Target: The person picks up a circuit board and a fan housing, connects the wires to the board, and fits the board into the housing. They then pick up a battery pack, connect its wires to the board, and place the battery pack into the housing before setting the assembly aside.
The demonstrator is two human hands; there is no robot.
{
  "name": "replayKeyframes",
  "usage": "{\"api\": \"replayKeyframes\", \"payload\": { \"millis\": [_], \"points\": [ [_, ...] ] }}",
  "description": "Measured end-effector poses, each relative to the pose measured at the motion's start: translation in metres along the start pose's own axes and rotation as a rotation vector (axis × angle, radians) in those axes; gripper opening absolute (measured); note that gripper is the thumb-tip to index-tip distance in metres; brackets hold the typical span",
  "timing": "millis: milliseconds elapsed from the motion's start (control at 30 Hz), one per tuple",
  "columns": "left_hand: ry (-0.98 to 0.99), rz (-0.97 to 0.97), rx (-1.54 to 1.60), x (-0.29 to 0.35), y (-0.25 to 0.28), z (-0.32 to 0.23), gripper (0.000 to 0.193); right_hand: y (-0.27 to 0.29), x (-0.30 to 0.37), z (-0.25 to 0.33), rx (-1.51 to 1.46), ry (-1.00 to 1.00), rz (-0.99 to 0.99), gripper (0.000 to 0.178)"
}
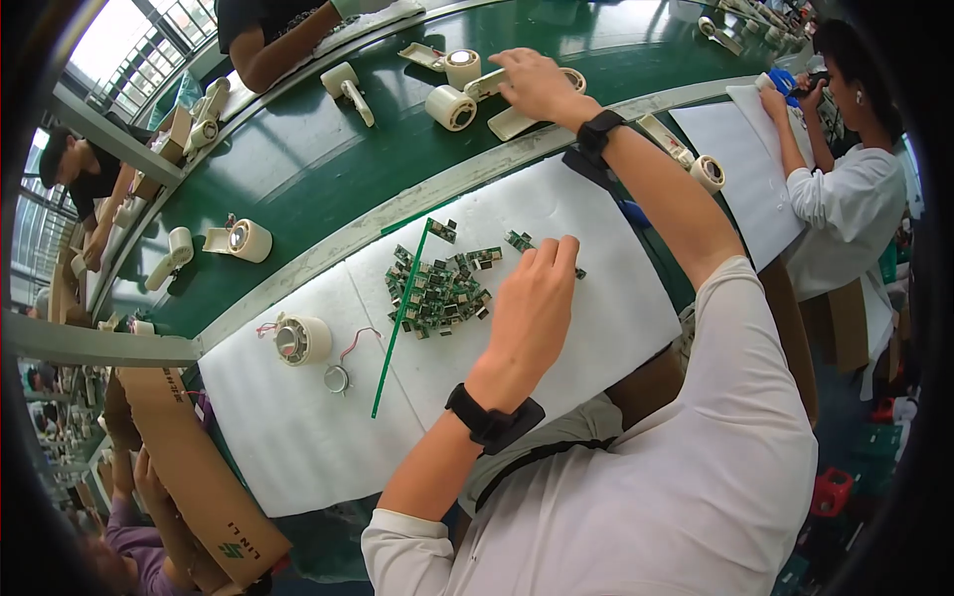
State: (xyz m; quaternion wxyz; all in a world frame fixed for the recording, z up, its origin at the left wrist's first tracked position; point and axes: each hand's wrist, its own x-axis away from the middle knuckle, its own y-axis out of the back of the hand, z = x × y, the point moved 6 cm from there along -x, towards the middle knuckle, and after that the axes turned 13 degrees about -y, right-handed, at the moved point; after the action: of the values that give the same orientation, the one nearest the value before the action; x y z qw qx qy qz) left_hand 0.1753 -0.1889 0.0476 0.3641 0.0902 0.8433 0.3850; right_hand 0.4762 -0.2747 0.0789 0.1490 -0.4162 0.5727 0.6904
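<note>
Our right hand (545, 87) stretched to a cream plastic cylindrical housing (449, 107); our left hand (534, 306) curled beside small green circuit boards (444, 291); grips unclear.

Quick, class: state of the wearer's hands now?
Left hand: fingers bent beside small green circuit boards; grip unclear.
Right hand: at cream plastic housing with cylindrical head; grip unclear.

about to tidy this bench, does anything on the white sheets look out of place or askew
Mainly the long green strip, slanted across the left of the circuit-board pile instead of lying clear; also a round silver part with reddish wire, loose outside the cream housing.
</note>
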Motion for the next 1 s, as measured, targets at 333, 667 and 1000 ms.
{"api": "replayKeyframes", "payload": {
  "millis": [333,667,1000],
  "points": [
    [0.069,-0.077,0.178,0.050,0.026,-0.034,0.025,0.106,0.006,0.075,0.264,0.413,0.318,0.014],
    [0.163,-0.133,0.688,0.076,0.034,-0.042,0.026,0.262,0.254,0.035,-0.630,-1.169,0.775,0.033],
    [0.431,-0.146,1.035,0.084,0.008,-0.038,0.029,0.268,0.266,0.088,-0.350,-0.718,0.709,0.011]
  ]
}}
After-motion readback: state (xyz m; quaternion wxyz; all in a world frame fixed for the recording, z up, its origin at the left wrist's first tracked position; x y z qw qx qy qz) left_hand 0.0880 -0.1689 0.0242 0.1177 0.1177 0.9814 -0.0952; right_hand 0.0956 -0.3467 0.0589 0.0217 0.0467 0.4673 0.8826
